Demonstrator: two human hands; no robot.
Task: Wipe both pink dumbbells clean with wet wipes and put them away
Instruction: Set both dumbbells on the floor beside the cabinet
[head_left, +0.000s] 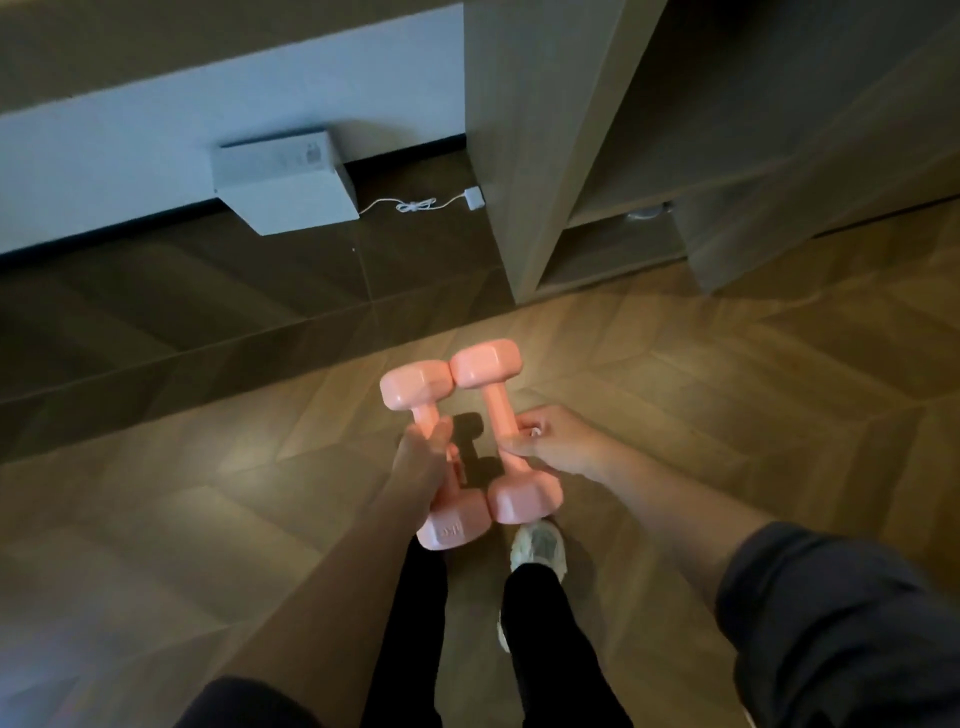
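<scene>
Two pink dumbbells are held side by side above the wooden floor, their far heads touching. My left hand (423, 457) grips the handle of the left dumbbell (415, 387), whose near head shows below my wrist. My right hand (556, 441) is closed around the handle of the right dumbbell (485, 364), and something small and white shows between its fingers. Both dumbbells point away from me, towards the cabinet.
A wooden open-shelf cabinet (524, 171) stands ahead on the right with low shelves. A white box (288, 182) leans against the wall at the left, with a white charger and cable (431, 203) on the dark tiles. My legs and a white shoe (537, 548) are below.
</scene>
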